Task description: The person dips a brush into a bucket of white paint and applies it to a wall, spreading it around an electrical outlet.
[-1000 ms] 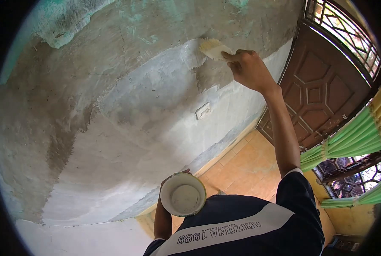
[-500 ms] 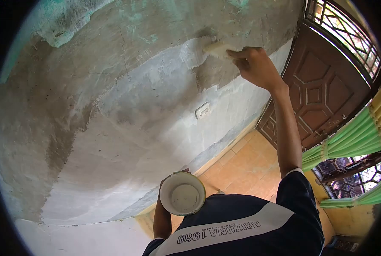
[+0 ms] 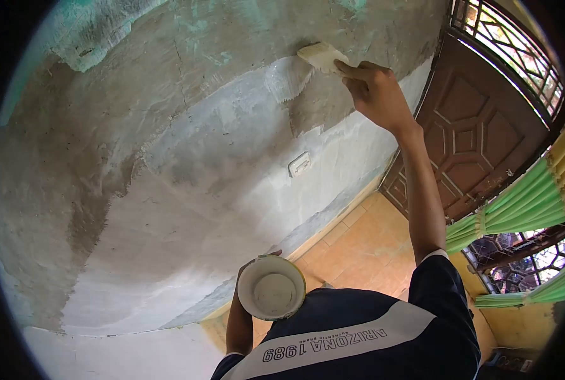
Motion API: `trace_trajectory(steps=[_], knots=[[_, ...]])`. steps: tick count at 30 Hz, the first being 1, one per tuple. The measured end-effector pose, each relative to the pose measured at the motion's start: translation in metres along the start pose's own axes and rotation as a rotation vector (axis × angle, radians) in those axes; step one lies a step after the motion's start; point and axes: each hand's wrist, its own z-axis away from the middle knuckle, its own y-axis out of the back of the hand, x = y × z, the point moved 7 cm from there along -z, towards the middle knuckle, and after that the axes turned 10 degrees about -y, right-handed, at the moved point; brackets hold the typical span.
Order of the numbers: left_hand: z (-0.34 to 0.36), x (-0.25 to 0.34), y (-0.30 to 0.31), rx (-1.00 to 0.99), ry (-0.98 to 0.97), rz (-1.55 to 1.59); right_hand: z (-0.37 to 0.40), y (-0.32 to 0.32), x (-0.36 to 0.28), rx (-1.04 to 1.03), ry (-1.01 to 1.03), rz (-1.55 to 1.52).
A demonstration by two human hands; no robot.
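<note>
Up a little since half a second ago: right hand and its pale flat spreader, now at 12 to 1 o'clock. Fingers pinch the spreader's rear end; its front edge presses flat against the grey wall, at the top of the wet patch. Left hand, at 6 o'clock, cups a white bowl from behind, fingers wrapped on it. Switch plate sits on the wall at centre, brown door at 3 o'clock.

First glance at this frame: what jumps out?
The right hand, raised top centre, presses a wide brush to the patchy grey wall at the edge of a pale coated band. Low centre, the left hand holds a white bowl; a brown door stands at right.
</note>
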Motion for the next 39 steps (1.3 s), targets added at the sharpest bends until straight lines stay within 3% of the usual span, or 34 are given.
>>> trace_trajectory(steps=[6,12,15,19,21,24,26,29,35,38,39], knots=[[0.002,0.000,0.003,0.040,0.034,-0.031,0.004,-0.020,0.000,-0.064,0.122,0.045],[-0.003,-0.014,0.015,0.000,0.016,0.158,0.003,-0.002,-0.021,-0.008,-0.011,-0.027],[-0.003,-0.014,0.015,-0.014,0.008,0.135,0.013,-0.037,-0.012,-0.055,0.136,0.046],[0.001,-0.018,0.020,-0.010,-0.008,0.149,0.029,-0.043,0.006,-0.171,0.092,0.049],[0.002,-0.018,0.021,0.013,0.035,0.210,0.030,-0.030,0.005,-0.123,-0.010,-0.005],[0.003,-0.019,0.017,0.017,0.047,0.212,0.038,-0.039,0.000,0.012,0.031,-0.041],[0.006,-0.013,0.013,0.000,0.016,0.149,0.053,-0.064,0.011,-0.023,0.044,-0.003],[0.010,-0.011,0.012,0.040,0.029,0.017,0.071,-0.089,0.026,-0.245,-0.026,0.077],[0.011,-0.010,0.010,0.057,0.006,0.080,0.051,-0.037,-0.012,-0.032,-0.079,-0.041],[0.010,-0.008,0.009,0.036,-0.012,0.043,0.053,-0.053,-0.018,-0.002,0.001,-0.060],[0.010,-0.008,0.009,0.026,-0.017,0.056,0.059,-0.071,-0.012,-0.086,0.000,0.014]])
